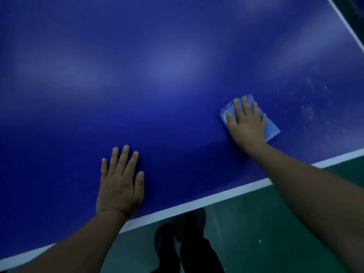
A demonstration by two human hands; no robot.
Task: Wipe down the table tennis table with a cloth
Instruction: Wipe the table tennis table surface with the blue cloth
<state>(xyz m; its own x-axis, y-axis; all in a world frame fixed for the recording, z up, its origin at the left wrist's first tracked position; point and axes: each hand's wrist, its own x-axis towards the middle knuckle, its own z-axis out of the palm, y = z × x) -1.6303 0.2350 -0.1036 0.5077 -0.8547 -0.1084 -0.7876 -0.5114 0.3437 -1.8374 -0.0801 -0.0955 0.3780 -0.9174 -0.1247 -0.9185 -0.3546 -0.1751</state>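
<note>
From the head view, a dark blue table tennis worktop point(157, 75) fills most of the frame, with a white line point(197, 203) running along its near edge and another along the far right edge. The right hand point(247, 123) lies flat on a folded light blue cloth point(272, 129), fingers straight and slightly spread, pressing it onto the worktop near the near edge, toward the right side. The cloth shows out on both sides of the hand. Pale specks point(308, 109) dot the surface just right of the cloth. The left hand point(120, 184) rests palm down on the bare worktop close to the near edge, fingers spread, holding nothing. Below the edge lie a green floor point(275, 233) and dark shoes point(177, 239).
</note>
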